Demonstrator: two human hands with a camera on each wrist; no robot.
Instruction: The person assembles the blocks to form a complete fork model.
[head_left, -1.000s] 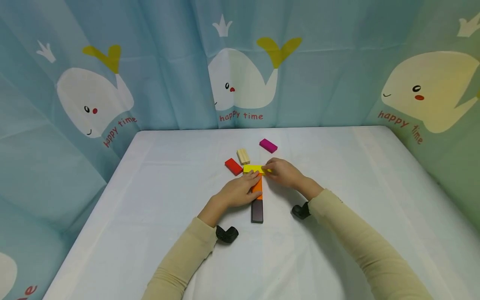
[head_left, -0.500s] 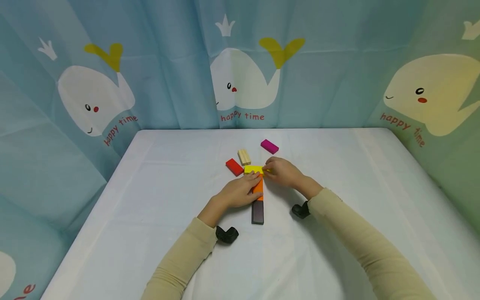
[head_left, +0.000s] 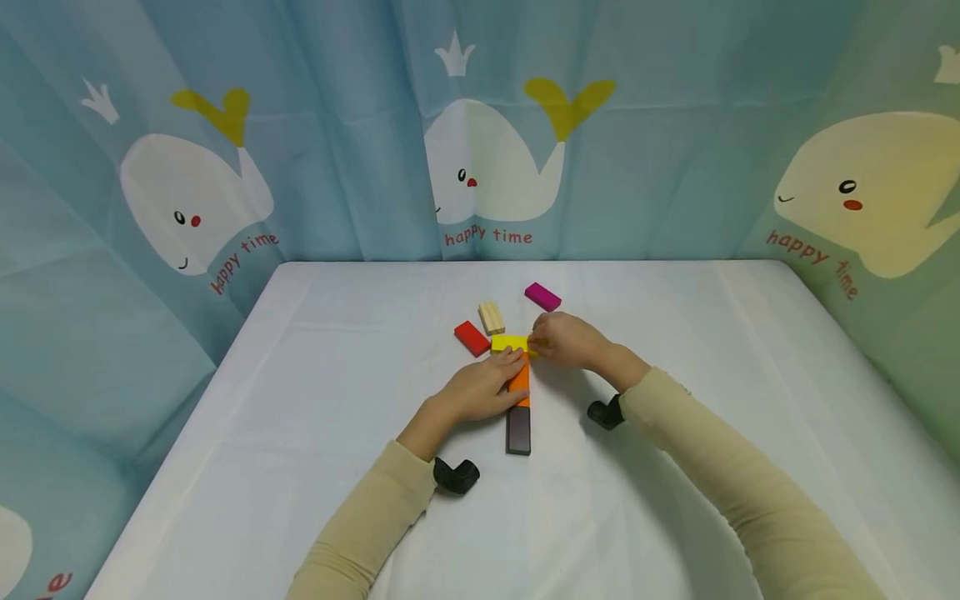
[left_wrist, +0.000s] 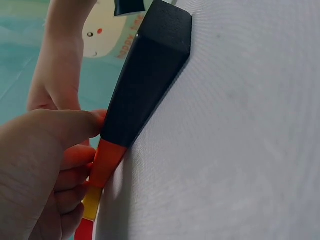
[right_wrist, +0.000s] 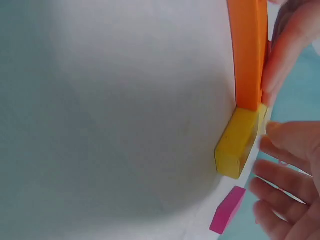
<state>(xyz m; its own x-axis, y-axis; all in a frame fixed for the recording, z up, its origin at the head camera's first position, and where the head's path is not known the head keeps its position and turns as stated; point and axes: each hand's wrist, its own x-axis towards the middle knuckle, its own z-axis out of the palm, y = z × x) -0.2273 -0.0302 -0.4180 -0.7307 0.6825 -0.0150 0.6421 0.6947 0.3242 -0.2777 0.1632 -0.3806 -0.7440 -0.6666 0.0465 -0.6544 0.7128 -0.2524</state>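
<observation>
A dark block point(head_left: 518, 431) and an orange block point(head_left: 520, 383) lie end to end in a line. Across the orange block's far end lies a yellow block point(head_left: 508, 342), making a T. My left hand point(head_left: 478, 390) rests on the orange block with its fingers stretched toward the yellow one; the thumb is by the dark block's joint. My right hand point(head_left: 572, 342) is at the yellow block's right end. In the right wrist view its loosely bent fingers point(right_wrist: 282, 177) hover beside the top of the yellow block point(right_wrist: 235, 140), with a gap between thumb and fingers.
A red block point(head_left: 472, 338) lies just left of the yellow one, and a pale wooden block point(head_left: 491, 318) behind it. Farther back is a magenta block point(head_left: 543, 297). A white cloth covers the table point(head_left: 337, 358); a blue whale-print curtain point(head_left: 322, 167) hangs behind.
Both hands keep nearly the same place on the blocks. The whole head view has shifted slightly.
</observation>
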